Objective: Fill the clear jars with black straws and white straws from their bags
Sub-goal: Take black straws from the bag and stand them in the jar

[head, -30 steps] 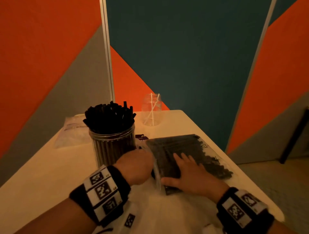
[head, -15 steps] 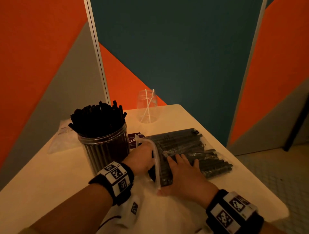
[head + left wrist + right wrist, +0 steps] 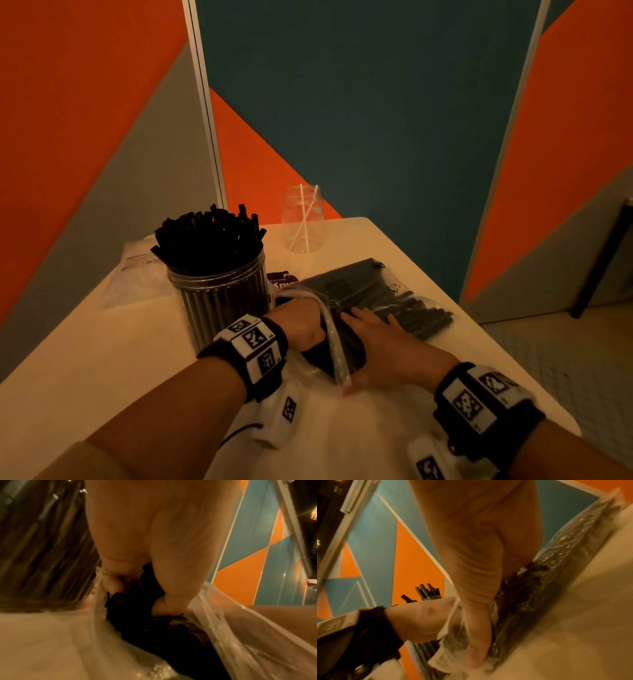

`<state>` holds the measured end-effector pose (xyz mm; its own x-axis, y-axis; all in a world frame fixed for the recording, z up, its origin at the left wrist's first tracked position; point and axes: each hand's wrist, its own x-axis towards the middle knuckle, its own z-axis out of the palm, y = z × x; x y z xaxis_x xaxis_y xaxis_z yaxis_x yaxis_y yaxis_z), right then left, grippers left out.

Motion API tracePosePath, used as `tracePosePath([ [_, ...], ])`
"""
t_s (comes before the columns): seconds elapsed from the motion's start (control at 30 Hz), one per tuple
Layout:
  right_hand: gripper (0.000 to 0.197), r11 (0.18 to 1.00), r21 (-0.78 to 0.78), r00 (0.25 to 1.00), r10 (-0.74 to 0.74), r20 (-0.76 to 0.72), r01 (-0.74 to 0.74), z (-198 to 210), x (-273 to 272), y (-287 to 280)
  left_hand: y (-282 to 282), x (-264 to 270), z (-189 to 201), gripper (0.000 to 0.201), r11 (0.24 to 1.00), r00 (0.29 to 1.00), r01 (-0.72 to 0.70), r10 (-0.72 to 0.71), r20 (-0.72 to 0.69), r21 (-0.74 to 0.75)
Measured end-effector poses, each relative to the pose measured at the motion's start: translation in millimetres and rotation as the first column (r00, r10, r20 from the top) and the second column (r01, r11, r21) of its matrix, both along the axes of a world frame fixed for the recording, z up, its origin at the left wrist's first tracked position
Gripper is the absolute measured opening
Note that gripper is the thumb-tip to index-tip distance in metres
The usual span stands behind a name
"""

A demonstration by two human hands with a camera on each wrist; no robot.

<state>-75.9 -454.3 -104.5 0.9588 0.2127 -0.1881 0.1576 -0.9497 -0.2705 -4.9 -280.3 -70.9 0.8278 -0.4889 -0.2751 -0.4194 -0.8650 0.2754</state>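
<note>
A clear bag of black straws (image 3: 394, 294) lies on the table to the right of a large clear jar (image 3: 222, 301) that is packed with upright black straws. My left hand (image 3: 298, 323) is inside the bag's open mouth. In the left wrist view its fingers and thumb (image 3: 164, 604) curl round a bunch of black straws (image 3: 145, 626). My right hand (image 3: 383, 346) lies flat on top of the bag with straight fingers, and its thumb (image 3: 477, 649) presses the bag's near edge. A small clear jar (image 3: 303, 219) at the back holds two white straws.
A clear bag of white straws (image 3: 137, 274) lies at the back left of the cream table (image 3: 102, 359), behind the large jar. A dark label (image 3: 282, 281) sits between jar and bag. Orange, grey and teal partition walls close off the back; the table's right edge drops to the floor.
My left hand has gone deeper into the bag's mouth, and the bag's rim now arches up over it. The right hand stays flat on the bag. The head view has shifted.
</note>
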Motion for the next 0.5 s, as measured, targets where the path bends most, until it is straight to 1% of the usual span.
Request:
tracePosePath([
  [0.07, 0.131, 1.000, -0.024, 1.000, 0.004, -0.014, -0.004, 6, 0, -3, 0, -4, 0, 0.023, 0.999, 0.999, -0.031, 0.030, -0.041, -0.039],
  [0.13, 0.124, 0.997, -0.066, 0.998, -0.049, -0.049, 0.045, 15, -1, -6, 1, -7, 3, 0.024, 0.994, 0.997, -0.031, 0.023, -0.074, -0.101],
  [0.17, 0.120, 0.994, -0.071, 0.993, -0.086, -0.075, 0.081, 22, -3, -6, 1, -8, 4, 0.024, 0.991, 0.996, -0.033, 0.022, -0.086, -0.128],
  [0.2, 0.111, 0.994, -0.043, 0.989, -0.109, -0.097, 0.105, 30, -6, -7, 2, -9, 6, 0.024, 0.988, 0.995, -0.046, 0.033, -0.091, -0.144],
  [0.23, 0.096, 0.992, 0.030, 0.987, -0.119, -0.106, 0.123, 38, -7, -9, 4, -9, 7, 0.025, 0.986, 0.995, -0.063, 0.049, -0.091, -0.157],
  [0.27, 0.078, 0.979, 0.143, 0.986, -0.133, -0.102, 0.147, 45, -9, -9, 6, -9, 8, 0.026, 0.983, 0.992, -0.089, 0.074, -0.100, -0.162],
  [0.3, 0.067, 0.952, 0.251, 0.984, -0.155, -0.087, 0.172, 52, -12, -8, 8, -8, 7, 0.027, 0.980, 0.990, -0.110, 0.093, -0.110, -0.165],
  [0.33, 0.067, 0.923, 0.336, 0.982, -0.173, -0.072, 0.187, 56, -15, -4, 10, -8, 6, 0.027, 0.977, 0.986, -0.128, 0.107, -0.129, -0.170],
  [0.37, 0.075, 0.908, 0.370, 0.981, -0.183, -0.069, 0.196, 56, -17, 0, 11, -8, 4, 0.028, 0.973, 0.982, -0.133, 0.104, -0.159, -0.188],
  [0.4, 0.091, 0.916, 0.351, 0.981, -0.181, -0.069, 0.194, 53, -18, 5, 13, -10, 3, 0.028, 0.967, 0.976, -0.135, 0.092, -0.198, -0.218],
  [0.43, 0.106, 0.941, 0.283, 0.982, -0.170, -0.079, 0.185, 47, -17, 11, 14, -12, 1, 0.028, 0.958, 0.970, -0.139, 0.080, -0.230, -0.252],
  [0.47, 0.116, 0.965, 0.193, 0.983, -0.163, -0.090, 0.178, 40, -17, 16, 16, -15, -1, 0.029, 0.941, 0.961, -0.171, 0.093, -0.261, -0.293],
  [0.5, 0.121, 0.977, 0.109, 0.980, -0.173, -0.097, 0.183, 33, -15, 20, 18, -18, -3, 0.029, 0.914, 0.946, -0.224, 0.121, -0.301, -0.339],
])
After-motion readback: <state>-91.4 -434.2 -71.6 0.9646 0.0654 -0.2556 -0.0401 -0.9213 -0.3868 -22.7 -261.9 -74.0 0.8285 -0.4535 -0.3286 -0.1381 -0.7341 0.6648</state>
